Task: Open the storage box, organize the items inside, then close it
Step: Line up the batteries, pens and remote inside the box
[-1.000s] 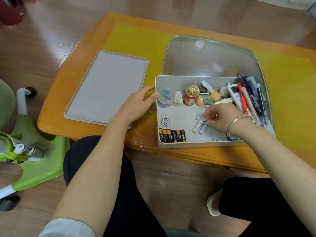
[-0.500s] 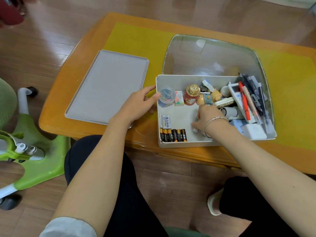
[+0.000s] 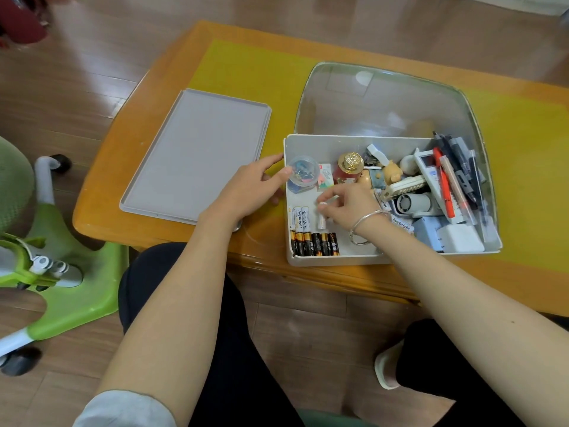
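Two white batteries (image 3: 301, 217) and a black row (image 3: 314, 244) lie by the storage box (image 3: 323, 260)'s left wall; the box sits at the table's near edge. Right hand (image 3: 345, 208) pinches another white battery (image 3: 321, 221); left hand (image 3: 249, 189), fingers relaxed, steadies the wall. A careless drop could scatter the row.

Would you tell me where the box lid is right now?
In the head view, the lid lies flat on the table, left of the open storage box, beside the left hand.
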Demonstrator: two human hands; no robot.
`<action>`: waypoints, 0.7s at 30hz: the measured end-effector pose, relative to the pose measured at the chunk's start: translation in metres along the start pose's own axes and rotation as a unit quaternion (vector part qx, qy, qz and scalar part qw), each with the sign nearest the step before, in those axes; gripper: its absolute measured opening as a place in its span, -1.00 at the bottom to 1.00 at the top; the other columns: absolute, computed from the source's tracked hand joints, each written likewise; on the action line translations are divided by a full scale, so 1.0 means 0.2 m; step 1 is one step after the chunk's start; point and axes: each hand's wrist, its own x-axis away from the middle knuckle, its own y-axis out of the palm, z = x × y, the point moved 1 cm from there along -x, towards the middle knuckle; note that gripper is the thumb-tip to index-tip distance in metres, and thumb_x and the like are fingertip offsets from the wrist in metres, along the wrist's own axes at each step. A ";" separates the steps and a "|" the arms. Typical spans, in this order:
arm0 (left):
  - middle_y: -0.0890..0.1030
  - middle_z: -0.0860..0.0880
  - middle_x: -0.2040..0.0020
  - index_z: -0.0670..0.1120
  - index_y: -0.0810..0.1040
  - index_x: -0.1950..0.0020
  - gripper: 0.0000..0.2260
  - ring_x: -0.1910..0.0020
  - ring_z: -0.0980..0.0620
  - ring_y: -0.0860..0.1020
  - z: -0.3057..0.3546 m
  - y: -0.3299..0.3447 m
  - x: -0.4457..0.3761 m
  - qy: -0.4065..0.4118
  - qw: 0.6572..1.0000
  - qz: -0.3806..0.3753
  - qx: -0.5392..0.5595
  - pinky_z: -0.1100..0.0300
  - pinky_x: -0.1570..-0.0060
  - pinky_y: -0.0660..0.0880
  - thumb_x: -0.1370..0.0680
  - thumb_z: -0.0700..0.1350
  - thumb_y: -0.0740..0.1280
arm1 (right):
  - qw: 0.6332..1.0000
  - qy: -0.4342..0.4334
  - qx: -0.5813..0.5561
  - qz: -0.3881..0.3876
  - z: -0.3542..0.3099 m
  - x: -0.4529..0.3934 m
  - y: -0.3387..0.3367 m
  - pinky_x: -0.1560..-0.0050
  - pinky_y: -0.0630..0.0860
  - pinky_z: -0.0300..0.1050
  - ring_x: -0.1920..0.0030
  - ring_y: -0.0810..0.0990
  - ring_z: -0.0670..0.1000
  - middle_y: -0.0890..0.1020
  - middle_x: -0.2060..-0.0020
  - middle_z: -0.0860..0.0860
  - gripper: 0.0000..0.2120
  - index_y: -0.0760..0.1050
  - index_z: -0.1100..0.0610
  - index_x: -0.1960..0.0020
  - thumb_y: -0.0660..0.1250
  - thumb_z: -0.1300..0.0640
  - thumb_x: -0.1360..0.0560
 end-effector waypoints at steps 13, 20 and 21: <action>0.65 0.14 0.15 0.09 0.31 -0.49 -0.52 0.24 0.22 0.64 0.00 0.00 -0.01 -0.003 1.000 -0.002 -0.006 0.22 0.14 0.54 -0.59 0.18 0.19 | 0.997 0.000 0.043 -0.071 -0.05 0.00 0.01 0.05 0.58 -0.13 0.15 0.66 0.05 0.61 0.25 0.06 -0.72 0.58 0.14 -0.11 0.27 0.31 -0.44; 0.64 0.16 0.11 0.12 0.29 -0.49 -0.53 0.24 0.22 0.64 0.00 0.00 0.00 -0.004 1.000 -0.004 -0.005 0.26 0.22 0.49 -0.60 0.18 0.19 | 0.996 -0.036 0.060 -0.056 0.00 0.04 -0.15 0.19 0.48 -0.33 0.18 0.61 0.00 0.66 0.17 0.05 -0.80 0.58 0.14 -0.05 0.40 0.27 -0.43; 0.64 0.16 0.11 0.12 0.29 -0.49 -0.53 0.24 0.22 0.64 0.00 0.00 0.00 -0.004 1.000 -0.005 -0.005 0.26 0.21 0.49 -0.60 0.18 0.18 | 0.995 -0.038 0.073 -0.052 0.02 0.04 -0.18 0.22 0.46 -0.35 0.23 0.58 -0.04 0.65 0.19 0.04 -0.83 0.59 0.13 -0.01 0.42 0.26 -0.42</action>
